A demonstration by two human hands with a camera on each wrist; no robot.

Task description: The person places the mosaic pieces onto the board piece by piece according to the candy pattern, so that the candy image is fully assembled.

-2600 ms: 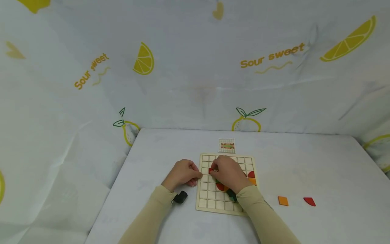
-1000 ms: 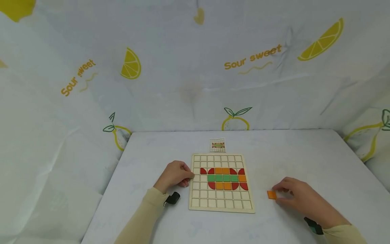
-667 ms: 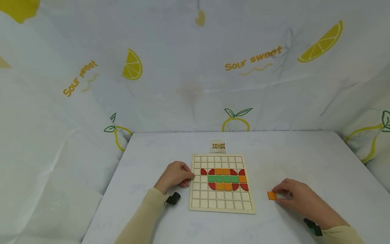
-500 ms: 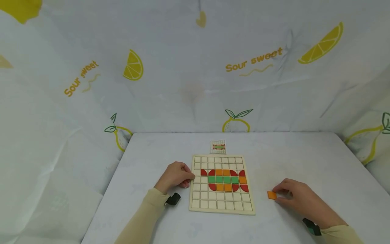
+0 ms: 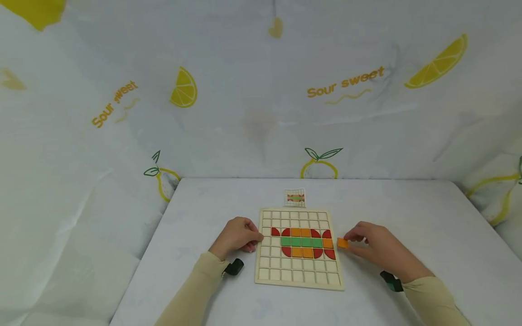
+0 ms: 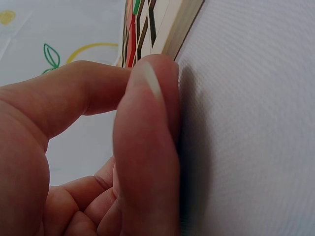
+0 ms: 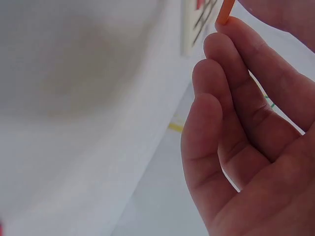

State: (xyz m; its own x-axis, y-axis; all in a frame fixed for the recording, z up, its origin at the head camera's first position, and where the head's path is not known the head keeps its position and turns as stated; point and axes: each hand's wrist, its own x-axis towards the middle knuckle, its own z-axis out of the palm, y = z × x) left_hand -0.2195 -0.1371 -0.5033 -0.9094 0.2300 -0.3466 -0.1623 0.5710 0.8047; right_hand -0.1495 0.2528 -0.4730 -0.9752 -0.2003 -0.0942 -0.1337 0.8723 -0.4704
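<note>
A pale wooden grid board (image 5: 286, 275) lies on the table, bearing red quarter-circle tiles (image 5: 286, 251), orange square tiles (image 5: 301, 232) and a row of green square tiles (image 5: 306, 242). My left hand (image 5: 236, 235) pinches the board's left edge; in the left wrist view the thumb (image 6: 145, 142) and forefinger meet at its side (image 6: 181, 27). Just off the board's right edge, my right hand (image 5: 379, 244) holds an orange square tile (image 5: 342, 243) between thumb and forefinger. The right wrist view shows that tile (image 7: 225, 11) edge-on, the other fingers loosely bent.
A small printed card (image 5: 294, 198) with a coloured grid pattern lies behind the board. At the lower left edge of the right wrist view a bit of something red (image 7: 1, 229) shows. A white cloth with lemon prints (image 5: 184, 88) hangs behind the table.
My right hand went from the board to the orange tile on the right, took hold of it, and has carried it left to the board's edge. The left hand stays at the board.
</note>
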